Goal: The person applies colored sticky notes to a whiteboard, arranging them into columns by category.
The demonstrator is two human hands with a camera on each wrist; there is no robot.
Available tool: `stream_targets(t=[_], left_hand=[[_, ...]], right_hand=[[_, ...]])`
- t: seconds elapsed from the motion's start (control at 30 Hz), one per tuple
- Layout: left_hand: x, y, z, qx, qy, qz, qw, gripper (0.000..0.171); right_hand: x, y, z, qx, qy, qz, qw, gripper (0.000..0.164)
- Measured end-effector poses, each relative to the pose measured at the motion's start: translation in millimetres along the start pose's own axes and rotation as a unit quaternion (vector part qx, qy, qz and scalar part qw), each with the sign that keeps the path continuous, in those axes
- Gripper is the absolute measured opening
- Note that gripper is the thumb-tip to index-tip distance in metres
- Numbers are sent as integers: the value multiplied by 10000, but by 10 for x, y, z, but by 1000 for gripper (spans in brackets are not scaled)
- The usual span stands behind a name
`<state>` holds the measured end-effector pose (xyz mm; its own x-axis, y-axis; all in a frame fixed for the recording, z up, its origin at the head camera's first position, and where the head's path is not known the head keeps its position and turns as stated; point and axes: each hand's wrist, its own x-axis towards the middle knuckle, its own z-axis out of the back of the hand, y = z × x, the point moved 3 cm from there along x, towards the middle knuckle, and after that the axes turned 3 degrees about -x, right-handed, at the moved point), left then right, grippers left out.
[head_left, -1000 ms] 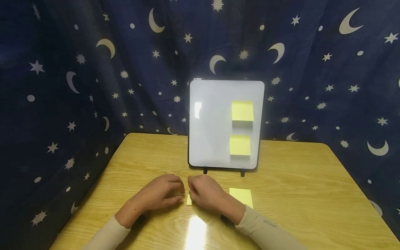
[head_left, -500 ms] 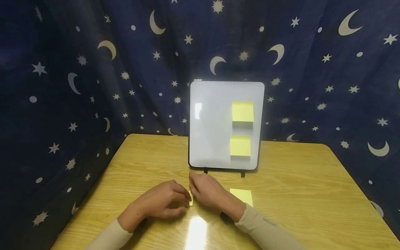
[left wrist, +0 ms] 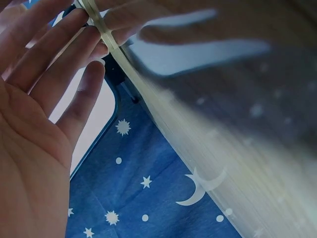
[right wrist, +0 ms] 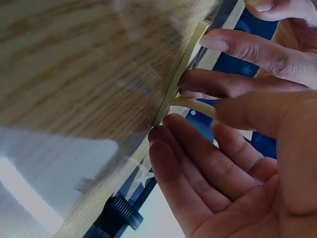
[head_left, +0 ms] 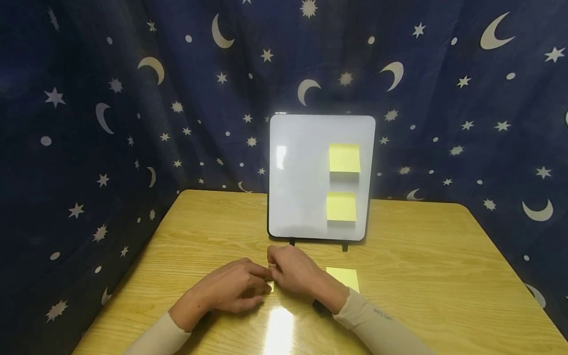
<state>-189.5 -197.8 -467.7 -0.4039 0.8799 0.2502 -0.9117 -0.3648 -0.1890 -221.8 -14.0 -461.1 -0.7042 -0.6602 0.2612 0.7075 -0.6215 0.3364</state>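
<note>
A small yellow sticky note pad (head_left: 272, 286) lies on the table between my two hands. My left hand (head_left: 230, 290) rests its fairly straight fingertips on the pad's left side; the left wrist view has these fingers reaching to the pad's edge (left wrist: 101, 27). In the right wrist view one sheet, a sticky note (right wrist: 197, 106), curves up off the pad. My right hand (head_left: 294, 268) pinches that sheet near the thumb. Most of the pad is hidden by the hands in the head view.
A whiteboard (head_left: 297, 177) stands behind the hands on black feet. Two yellow notes, an upper note (head_left: 344, 158) and a lower note (head_left: 341, 206), stick to its right side. Another yellow note (head_left: 343, 278) lies on the table (head_left: 421, 256), partly behind my right forearm.
My left hand has moved right until its fingertips rest on the pad. The right hand has barely shifted and stays at the pad.
</note>
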Motion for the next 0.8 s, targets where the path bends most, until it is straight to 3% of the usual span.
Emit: stream_targets(t=[0.47,0.8], left_hand=[[-1,-22,15,-50,132,131,9998,21],[42,-52,3,-116,229,67,9996,17]], right_hand=[[41,47,13,-605,162,218,9978,21],[84,3,38,-374,121,341,9986,22]])
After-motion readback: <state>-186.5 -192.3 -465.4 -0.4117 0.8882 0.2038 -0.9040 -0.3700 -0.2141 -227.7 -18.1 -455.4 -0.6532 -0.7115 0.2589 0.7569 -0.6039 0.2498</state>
